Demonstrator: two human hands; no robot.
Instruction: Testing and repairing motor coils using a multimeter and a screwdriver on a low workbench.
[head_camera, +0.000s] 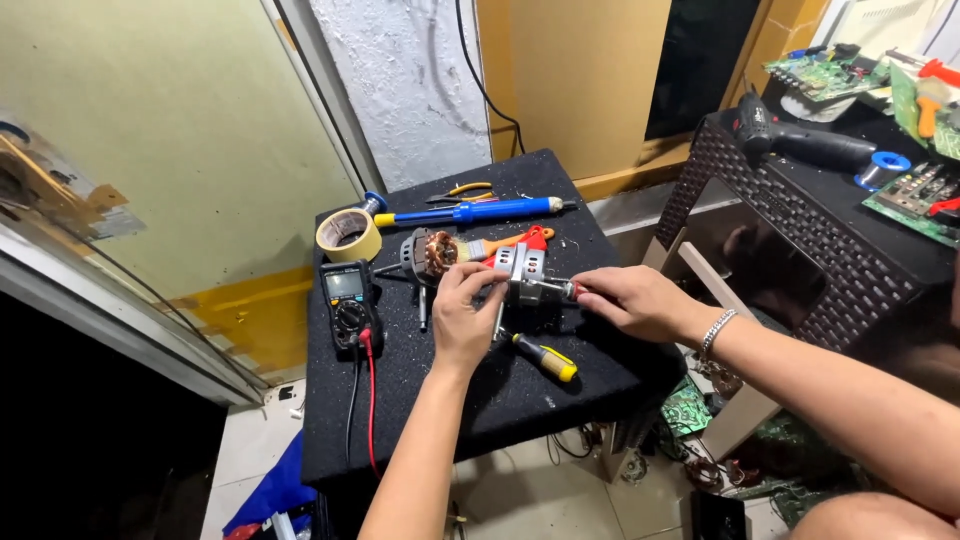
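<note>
Gripped in left hand (466, 312) at mat (520, 410) centre: motor (515, 272), fingers clamped on housing. Right hand (632, 300) closed around screwdriver (560, 288), shaft lying level, pointing left into motor. Spare screwdriver (545, 356) just below.

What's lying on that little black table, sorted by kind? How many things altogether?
Motor parts: 2, the copper-wound core and the grey housing steadied by the left hand
Screwdrivers: 2, one in the right hand, one yellow-handled
Multimeter: 1
Tape roll: 1
Blue desoldering pump: 1
Brush: 1
Pliers: 1
Total: 9
</note>
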